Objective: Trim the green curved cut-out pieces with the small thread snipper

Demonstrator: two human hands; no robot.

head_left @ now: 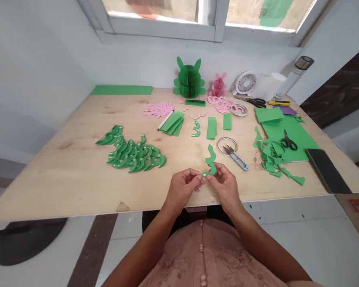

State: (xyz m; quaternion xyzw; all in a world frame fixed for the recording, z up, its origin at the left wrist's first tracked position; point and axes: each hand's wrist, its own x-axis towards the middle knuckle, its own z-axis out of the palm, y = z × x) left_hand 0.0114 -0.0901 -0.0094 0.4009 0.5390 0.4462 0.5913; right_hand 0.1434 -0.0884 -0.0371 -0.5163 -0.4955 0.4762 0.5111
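Near the table's front edge, my right hand (225, 184) holds a wavy green paper strip (211, 160) by its lower part, thumb on top. My left hand (184, 187) is closed at the strip's lower left end, where a small white patch shows; its thumb and fingertips pinch there. Just right of the strip lie blue-handled snips (237, 158) on a ring of tape (226, 144). Beyond the strip are a smaller wavy green piece (196, 129) and folded green paper pieces (211, 128). To the left a pile of wavy green pieces (134, 155) is spread out.
Green scraps (271, 157), black scissors (288, 141), green sheets (299, 137) and a phone (328, 170) lie at the right. Behind stand a green paper figure (190, 81), a pink one (218, 85), a fan (246, 83) and a bottle (293, 77). Pink pieces (159, 110) lie mid-table.
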